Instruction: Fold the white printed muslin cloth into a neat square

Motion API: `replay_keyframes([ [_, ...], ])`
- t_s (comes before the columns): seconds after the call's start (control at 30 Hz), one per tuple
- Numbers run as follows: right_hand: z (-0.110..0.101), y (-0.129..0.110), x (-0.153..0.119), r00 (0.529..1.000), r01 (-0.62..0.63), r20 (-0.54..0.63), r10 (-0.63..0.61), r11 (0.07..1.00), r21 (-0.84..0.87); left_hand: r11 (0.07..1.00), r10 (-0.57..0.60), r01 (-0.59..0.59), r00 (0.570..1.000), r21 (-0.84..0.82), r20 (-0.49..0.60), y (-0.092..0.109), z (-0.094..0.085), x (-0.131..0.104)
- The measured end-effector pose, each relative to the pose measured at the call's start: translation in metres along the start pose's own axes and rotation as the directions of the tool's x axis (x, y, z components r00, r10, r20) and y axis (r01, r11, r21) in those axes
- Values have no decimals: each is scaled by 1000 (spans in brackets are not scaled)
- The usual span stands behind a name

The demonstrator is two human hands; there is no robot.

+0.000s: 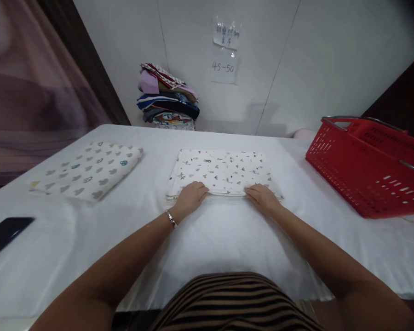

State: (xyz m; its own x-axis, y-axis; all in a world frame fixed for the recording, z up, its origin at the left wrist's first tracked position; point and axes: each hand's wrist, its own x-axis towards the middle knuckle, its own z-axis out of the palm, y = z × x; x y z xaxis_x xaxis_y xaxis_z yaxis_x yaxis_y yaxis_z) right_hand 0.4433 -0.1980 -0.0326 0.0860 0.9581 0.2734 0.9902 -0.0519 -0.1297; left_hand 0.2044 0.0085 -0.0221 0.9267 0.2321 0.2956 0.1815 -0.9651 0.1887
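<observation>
A white cloth (224,171) with small grey printed figures lies folded in a flat rectangle on the white-covered table (227,239). Along its near edge, my left hand (192,195) grips the folded layers left of the middle, fingers closed at the edge. A silver bracelet (171,219) circles that wrist. My right hand (261,195) holds the same edge further right, its fingertips likewise closed on the fabric. Both thumbs are mostly hidden. Off to the left rests another folded white cloth (89,170) with grey mushroom-like shapes.
At the right stands a red perforated basket (362,170) with metal handles. A dark phone-like slab (7,234) lies at the left edge. Behind the table rises a pile of folded fabrics (169,99). Paper notes (224,68) hang on the wall.
</observation>
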Motion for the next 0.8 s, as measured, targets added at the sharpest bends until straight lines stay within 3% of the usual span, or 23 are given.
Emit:
replay_keyframes([
  [0.13, 0, 2, -3, 996, 84, 17, -84, 996, -16, 999, 26, -28, 998, 40, 63, -1, -1, 0],
  [0.3, -3, 15, -6, 992, 124, -6, -124, 991, -54, 994, 34, -40, 998, 105, 56, -6, -6, 3],
  [0.5, -15, 45, -28, 994, 83, -58, -92, 986, -147, 991, 41, -50, 996, 123, 77, -14, -8, -3],
  [0.67, -26, 68, -55, 997, -11, -71, -5, 973, -231, 988, -42, 42, 999, 152, -4, -39, -19, -28],
  [0.8, -30, 76, -61, 997, -52, -66, 38, 971, -233, 988, -44, 54, 996, 143, -78, -63, -26, -47],
])
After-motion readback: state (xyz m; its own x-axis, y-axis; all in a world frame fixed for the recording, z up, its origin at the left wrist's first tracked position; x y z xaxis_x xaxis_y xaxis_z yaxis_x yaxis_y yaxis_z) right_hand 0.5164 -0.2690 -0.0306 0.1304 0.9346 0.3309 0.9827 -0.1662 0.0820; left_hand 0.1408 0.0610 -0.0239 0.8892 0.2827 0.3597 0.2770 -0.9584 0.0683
